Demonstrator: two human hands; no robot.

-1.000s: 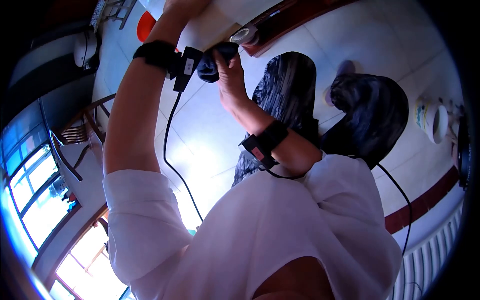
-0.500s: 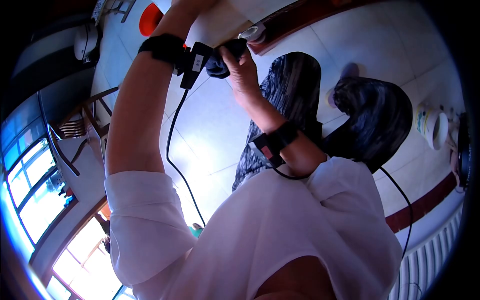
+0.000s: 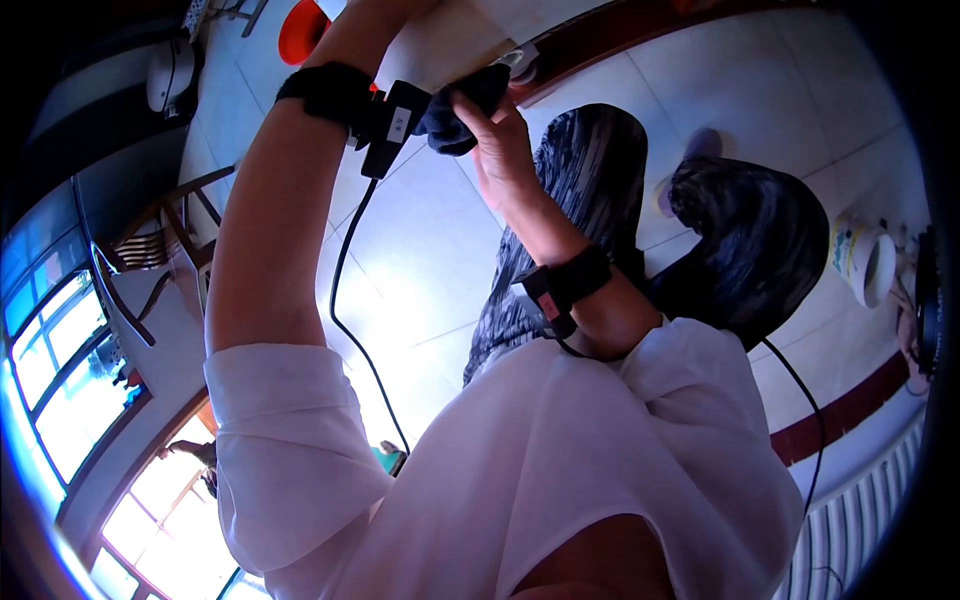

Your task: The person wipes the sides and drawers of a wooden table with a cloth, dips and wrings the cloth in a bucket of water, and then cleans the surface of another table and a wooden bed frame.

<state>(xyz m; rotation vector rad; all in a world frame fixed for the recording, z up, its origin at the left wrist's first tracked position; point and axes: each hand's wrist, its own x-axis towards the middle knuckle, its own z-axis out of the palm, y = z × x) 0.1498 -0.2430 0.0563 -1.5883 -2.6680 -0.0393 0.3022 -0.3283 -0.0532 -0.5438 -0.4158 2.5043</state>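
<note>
My right hand (image 3: 502, 145) is closed around a dark, bunched cloth (image 3: 460, 118), its thumb lying along the cloth. The cloth is against or just below the edge of a pale, cream-coloured surface (image 3: 445, 45); I cannot tell whether they touch. My left arm stretches up past that surface, and only the back of my left hand (image 3: 398, 10) shows at the top edge of the view. The left fingers are out of the frame, so what they hold is hidden. Black straps with small cabled boxes sit on both forearms.
An orange-red container (image 3: 302, 32) stands at the upper left. A wooden chair (image 3: 165, 240) is at the left, near bright windows. Below my right side are my knees in patterned trousers (image 3: 590, 170). A white bucket (image 3: 865, 260) and a radiator (image 3: 860, 530) are on the right.
My right hand has shifted slightly to the right with the dark cloth, and the cloth's shape has changed a little. My left arm has hardly moved.
</note>
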